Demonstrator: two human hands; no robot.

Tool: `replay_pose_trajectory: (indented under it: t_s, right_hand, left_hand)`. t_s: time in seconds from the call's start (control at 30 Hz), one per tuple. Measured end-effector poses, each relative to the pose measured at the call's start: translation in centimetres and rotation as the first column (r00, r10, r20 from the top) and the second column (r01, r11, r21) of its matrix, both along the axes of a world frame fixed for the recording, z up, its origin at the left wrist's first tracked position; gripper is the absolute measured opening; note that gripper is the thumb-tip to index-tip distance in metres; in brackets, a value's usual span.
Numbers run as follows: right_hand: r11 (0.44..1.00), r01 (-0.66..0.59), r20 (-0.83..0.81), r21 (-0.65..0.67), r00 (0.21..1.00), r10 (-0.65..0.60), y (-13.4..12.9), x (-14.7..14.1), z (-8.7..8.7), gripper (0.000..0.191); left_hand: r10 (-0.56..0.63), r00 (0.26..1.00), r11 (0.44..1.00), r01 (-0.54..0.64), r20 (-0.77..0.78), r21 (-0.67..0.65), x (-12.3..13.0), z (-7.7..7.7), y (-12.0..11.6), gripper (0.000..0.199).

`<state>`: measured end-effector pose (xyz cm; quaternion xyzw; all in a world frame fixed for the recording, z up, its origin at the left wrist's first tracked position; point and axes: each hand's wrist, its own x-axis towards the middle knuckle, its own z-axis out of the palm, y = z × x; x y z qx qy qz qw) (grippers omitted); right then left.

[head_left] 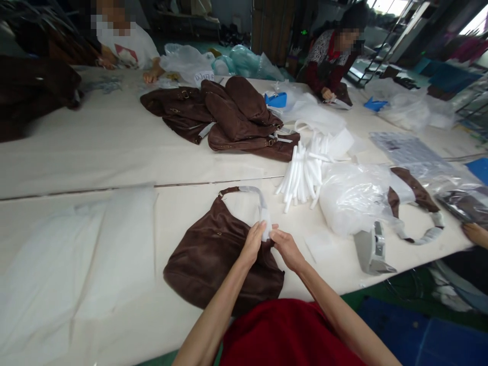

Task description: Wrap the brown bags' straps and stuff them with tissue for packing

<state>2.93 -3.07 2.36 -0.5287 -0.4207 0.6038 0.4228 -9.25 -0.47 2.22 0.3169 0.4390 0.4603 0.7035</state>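
Wrapping the strap (229,190) of the brown bag (213,254) in white padding (264,211), to judge from the work at the right end of the strap. Calling next, most probably, for a steady hold there and for closing the padding snugly, without pulling the bag out of shape.

To find the bag, look just inside the near edge of the bench (114,162), lying flat, strap turned toward the far edge. Farther right, note the bundle of white rods (293,178), and by the near edge the grey device (369,249).

Reaching over the near edge with both forearms, meeting in a V at the padding. Gripping with the left hand (252,245) from the bag's side, thumb laid along the padding, fingers clamped on it. Bringing the right hand (286,248) from the opposite side, fingers curled inward; cannot tell for certain whether pinching the padding or only touching.
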Motion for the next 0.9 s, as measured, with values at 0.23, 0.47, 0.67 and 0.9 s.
replay_pose_trajectory:
  t_s: [0.23, 0.47, 0.67, 0.9]
  right_hand:
    - [0.96, -0.174, 0.512, 0.218, 0.858, 0.039, 1.3, -0.6, -0.2, 0.033]
    - [0.889, -0.437, 0.85, 0.141, 0.513, 0.117, 1.4, 0.9, 1.6, 0.028]
    - [0.976, -0.009, 0.536, 0.217, 0.837, -0.111, 3.3, 2.7, 3.3, 0.029]
    - [0.992, -0.077, 0.196, 0.102, 0.979, 0.056, 6.5, 0.1, 2.6, 0.034]
  left_hand:
    - [0.173, 0.976, 0.985, -0.171, -0.135, 0.024, 0.9, 0.2, -0.2, 0.05]
    - [0.295, 0.912, 0.955, -0.289, -0.286, 0.065, 1.6, -0.1, -0.2, 0.046]
    - [0.207, 0.948, 0.976, -0.218, -0.241, -0.019, 1.9, -0.2, -0.3, 0.049]
    - [0.098, 0.982, 0.995, -0.092, -0.163, 0.049, 0.8, 0.1, -0.6, 0.046]
